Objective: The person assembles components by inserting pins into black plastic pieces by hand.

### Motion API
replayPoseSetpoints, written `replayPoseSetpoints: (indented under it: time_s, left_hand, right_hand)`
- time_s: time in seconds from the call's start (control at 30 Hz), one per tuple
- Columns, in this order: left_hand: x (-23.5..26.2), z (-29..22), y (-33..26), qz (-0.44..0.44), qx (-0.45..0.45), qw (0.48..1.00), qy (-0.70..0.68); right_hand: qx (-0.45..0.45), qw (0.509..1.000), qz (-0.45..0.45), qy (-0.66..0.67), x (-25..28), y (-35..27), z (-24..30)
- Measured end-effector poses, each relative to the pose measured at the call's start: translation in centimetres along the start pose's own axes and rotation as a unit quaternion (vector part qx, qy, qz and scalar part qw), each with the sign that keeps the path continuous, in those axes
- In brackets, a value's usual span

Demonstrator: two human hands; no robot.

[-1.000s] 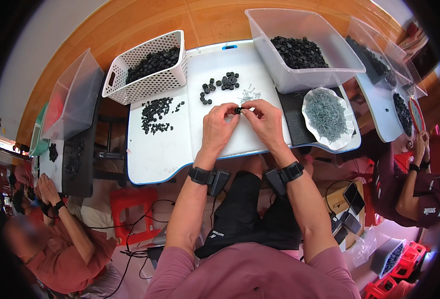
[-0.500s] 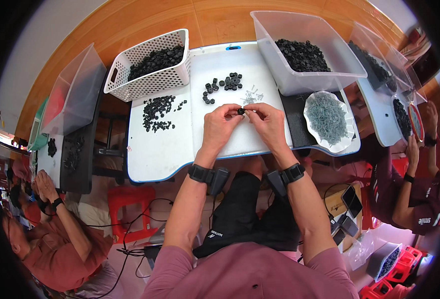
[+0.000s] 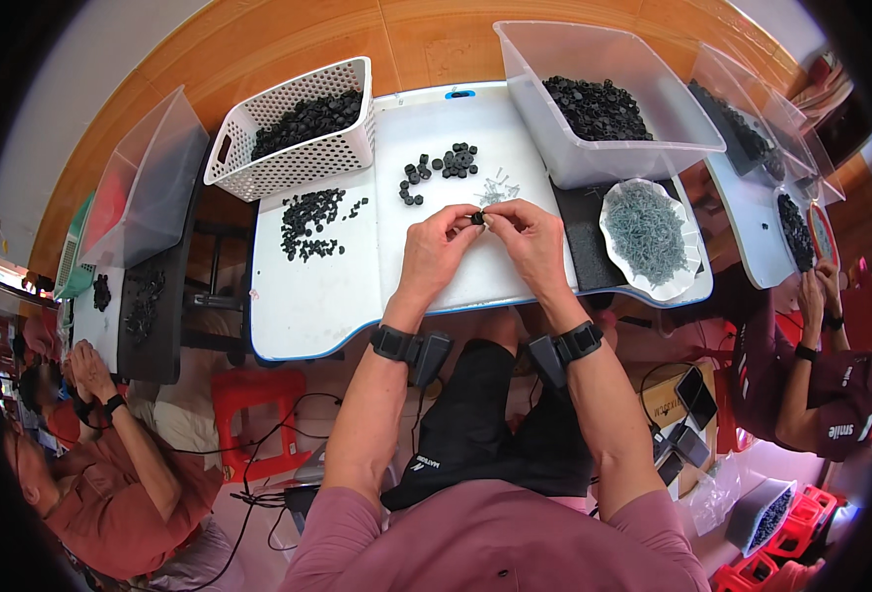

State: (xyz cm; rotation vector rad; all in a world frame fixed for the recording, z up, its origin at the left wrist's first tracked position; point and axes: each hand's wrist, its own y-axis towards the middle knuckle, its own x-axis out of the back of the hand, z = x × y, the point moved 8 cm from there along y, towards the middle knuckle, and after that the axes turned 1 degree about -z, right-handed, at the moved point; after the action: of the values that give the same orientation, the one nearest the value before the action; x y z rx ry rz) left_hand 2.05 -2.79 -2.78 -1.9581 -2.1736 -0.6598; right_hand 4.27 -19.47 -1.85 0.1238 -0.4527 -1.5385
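Note:
Both hands meet over the white table [image 3: 475,274]. My left hand [image 3: 430,255] pinches a small black round piece [image 3: 477,218] between thumb and fingertips. My right hand [image 3: 532,243] is closed in a pinch against the right side of that piece; whatever its fingertips grip is too small to make out. Just beyond the hands lies a small heap of thin silvery screws [image 3: 499,187]. Farther off and to the left sits a loose group of black round pieces [image 3: 457,161]. More small black parts [image 3: 309,222] are scattered at the table's left.
A white perforated basket [image 3: 293,178] of black parts stands far left, and a clear plastic bin [image 3: 623,163] of black parts far right. A white scalloped dish [image 3: 690,259] heaped with screws rests at the right. Other people work at both sides; a red stool [image 3: 258,395] stands below.
My hands stay almost in place, still joined at the black piece. At the right, a co-worker's raised hand has come down beside the other hand.

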Motion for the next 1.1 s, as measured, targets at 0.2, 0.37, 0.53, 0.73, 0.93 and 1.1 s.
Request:
replayPoseSetpoints:
  time_s: [0.2,0.37,0.53,0.73,0.93,1.1]
  left_hand:
    - [0.1,-0.6,0.1,0.015,0.029,0.999,0.006]
    - [-0.1,-0.1,0.1,0.020,0.038,0.999,-0.015]
    - [0.0,-0.6,0.1,0.012,0.016,1.000,0.002]
    - [-0.1,-0.2,0.0,-0.002,-0.005,1.000,0.010]
    - [0.0,-0.4,-0.2,-0.005,-0.012,1.000,0.022]
    - [0.0,-0.5,-0.2,-0.008,-0.022,0.999,0.025]
  right_hand:
    - [-0.031,0.999,0.014,0.008,-0.1,0.1,-0.8]
    - [-0.060,0.997,0.025,0.050,-0.4,0.3,-1.8]
    - [-0.060,0.997,0.023,0.050,-0.4,0.2,-2.0]
    - [-0.056,0.997,0.026,0.046,-0.5,0.2,-1.8]
    - [-0.046,0.998,0.026,0.023,-0.3,0.1,-0.9]
    - [-0.036,0.999,0.021,0.009,-0.3,-0.1,-0.5]
